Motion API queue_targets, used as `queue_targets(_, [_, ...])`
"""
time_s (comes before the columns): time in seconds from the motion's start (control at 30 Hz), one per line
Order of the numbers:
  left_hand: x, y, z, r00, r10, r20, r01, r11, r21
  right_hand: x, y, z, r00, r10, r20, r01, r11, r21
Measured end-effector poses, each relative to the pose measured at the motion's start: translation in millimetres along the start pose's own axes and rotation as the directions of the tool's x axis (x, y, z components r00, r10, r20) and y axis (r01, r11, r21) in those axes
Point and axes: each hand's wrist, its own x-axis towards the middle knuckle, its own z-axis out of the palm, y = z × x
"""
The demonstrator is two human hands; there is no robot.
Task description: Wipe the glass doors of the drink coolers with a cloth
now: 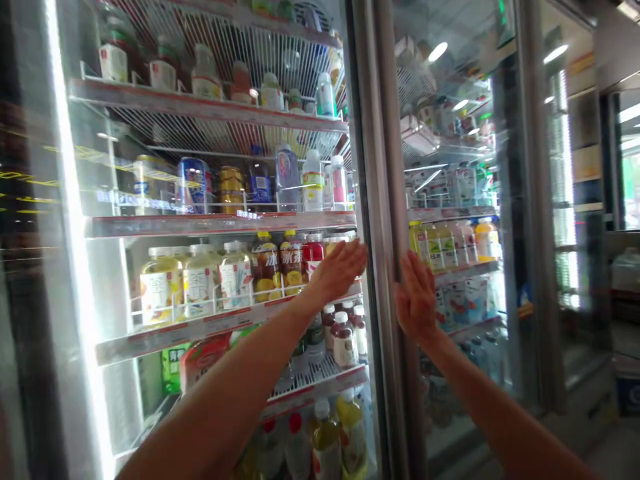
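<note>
My left hand (340,268) lies flat, fingers stretched out, against the glass door (220,267) of a drinks fridge near its right edge. My right hand (416,299) is also open, palm pressed on the grey door frame (390,200) between the two glass doors. Behind the left door, shelves hold bottles: pale tea bottles (200,280) and dark bottles with yellow caps (277,263) level with my left hand. Neither hand holds anything.
A second glass door (460,200) to the right shows more bottles on shelves. Cans and bottles (260,180) stand on the upper shelves, juice bottles (330,440) at the bottom. Further fridge doors (560,200) continue to the right.
</note>
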Motion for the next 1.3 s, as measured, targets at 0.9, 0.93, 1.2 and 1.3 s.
queue_targets(0.9, [-227,20,-71.0,0.984,-0.032,0.176,0.016,0.996,0.093,-61,-125,39,0.947,-0.165,0.276,0.101,0.967,0.233])
queue_targets(0.93, [-238,23,-73.2,0.975,0.053,0.216,-0.067,0.996,0.057,-63,-130,40,0.941,-0.188,0.281,0.119,0.962,0.246])
queue_targets(1.2, [-298,6,-98.9,0.908,-0.416,0.051,0.397,0.893,0.212,-72,-157,49,0.931,-0.224,0.287,0.134,0.944,0.303])
queue_targets(1.3, [-326,15,-105.5,0.955,-0.231,0.184,0.211,0.97,0.121,-76,-169,51,0.916,-0.247,0.314,0.136,0.932,0.337])
